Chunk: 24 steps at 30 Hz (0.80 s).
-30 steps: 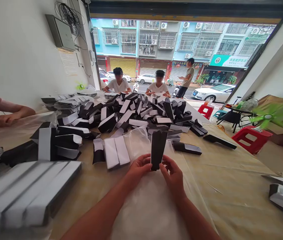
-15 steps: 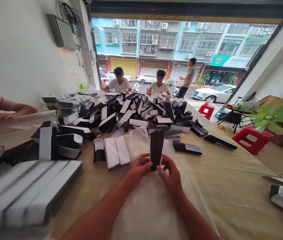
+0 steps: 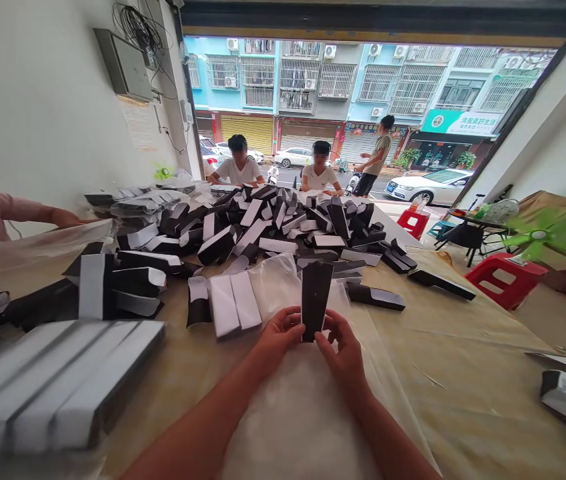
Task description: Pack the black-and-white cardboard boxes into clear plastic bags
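A long black box stands upright in front of me, held at its lower end by both hands. My left hand pinches its left edge and my right hand pinches its right edge, fingers curled on the bottom flap. Beneath my hands lies a sheet of clear plastic on the table. Two white-faced boxes lie flat just left of my left hand.
A big heap of black and white boxes fills the table's middle. A row of white boxes lies near left. A co-worker's arm reaches in at far left. Two people sit across the table. Red stools stand right.
The black box has stayed upright between my hands while my fingers shifted slightly on its lower end. The co-worker's arm at the left has stretched further toward the heap.
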{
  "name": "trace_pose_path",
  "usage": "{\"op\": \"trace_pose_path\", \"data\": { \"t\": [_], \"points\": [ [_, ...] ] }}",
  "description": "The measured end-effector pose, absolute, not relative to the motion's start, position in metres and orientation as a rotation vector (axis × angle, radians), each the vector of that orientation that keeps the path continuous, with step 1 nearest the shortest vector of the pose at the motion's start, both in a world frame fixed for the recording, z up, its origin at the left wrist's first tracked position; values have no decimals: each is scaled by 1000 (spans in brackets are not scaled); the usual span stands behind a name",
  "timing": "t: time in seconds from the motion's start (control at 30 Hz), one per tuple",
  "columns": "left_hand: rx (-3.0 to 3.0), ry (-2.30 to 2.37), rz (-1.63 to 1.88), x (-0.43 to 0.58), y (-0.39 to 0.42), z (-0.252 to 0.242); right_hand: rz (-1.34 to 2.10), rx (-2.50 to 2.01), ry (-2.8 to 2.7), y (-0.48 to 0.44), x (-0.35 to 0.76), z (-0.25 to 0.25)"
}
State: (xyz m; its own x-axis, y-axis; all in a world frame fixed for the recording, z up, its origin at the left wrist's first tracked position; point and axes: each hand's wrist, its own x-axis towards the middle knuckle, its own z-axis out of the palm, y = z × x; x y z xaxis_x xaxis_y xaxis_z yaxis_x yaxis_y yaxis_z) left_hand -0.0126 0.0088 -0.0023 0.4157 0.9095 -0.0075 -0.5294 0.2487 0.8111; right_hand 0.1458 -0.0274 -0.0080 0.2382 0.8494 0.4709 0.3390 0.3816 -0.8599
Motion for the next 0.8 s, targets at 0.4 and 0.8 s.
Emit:
{"op": "trace_pose_path", "data": {
  "t": [0.4,0.8],
  "points": [
    [930,570,1025,-12,10,-8,612,-1128,-1244,-28,148,-11],
    [892,559,1060,-11,9,-6,629,-1142,-1277,-29,147,-16]
  ]
}}
